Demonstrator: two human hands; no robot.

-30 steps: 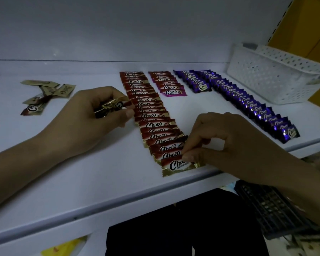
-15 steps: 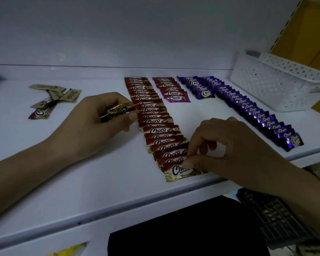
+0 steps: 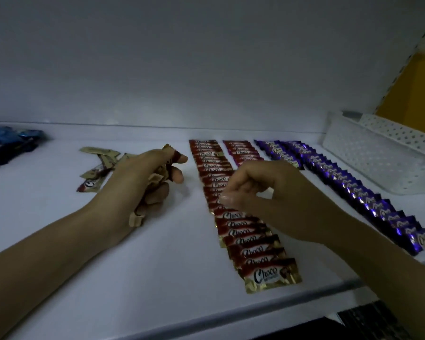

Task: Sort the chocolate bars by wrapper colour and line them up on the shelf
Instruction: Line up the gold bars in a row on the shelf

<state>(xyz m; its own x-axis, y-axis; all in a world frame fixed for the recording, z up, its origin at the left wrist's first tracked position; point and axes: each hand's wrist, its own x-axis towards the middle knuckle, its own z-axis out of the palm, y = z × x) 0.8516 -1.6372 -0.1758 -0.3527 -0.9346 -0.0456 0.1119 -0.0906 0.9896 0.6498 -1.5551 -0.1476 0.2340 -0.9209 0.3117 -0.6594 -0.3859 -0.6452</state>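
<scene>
Several red-and-gold bars [image 3: 155,179] sit bunched in my left hand [image 3: 133,185], fingers wrapped round them, just left of the long red row [image 3: 250,244] that runs from the back of the shelf [image 3: 108,278] nearly to its front edge. My right hand [image 3: 268,192] hovers over the middle of that row, fingers curled toward the thumb, with nothing that I can see pinched in it. I judge I'm partway through laying out the reds: a short pinkish row [image 3: 243,153] and the purple rows [image 3: 353,195] lie to the right, while loose gold bars [image 3: 96,165] and a blue pile [image 3: 8,148] wait on the left. Next my right fingers should draw one bar from the bunch and lay it label-up, square with its neighbours.
</scene>
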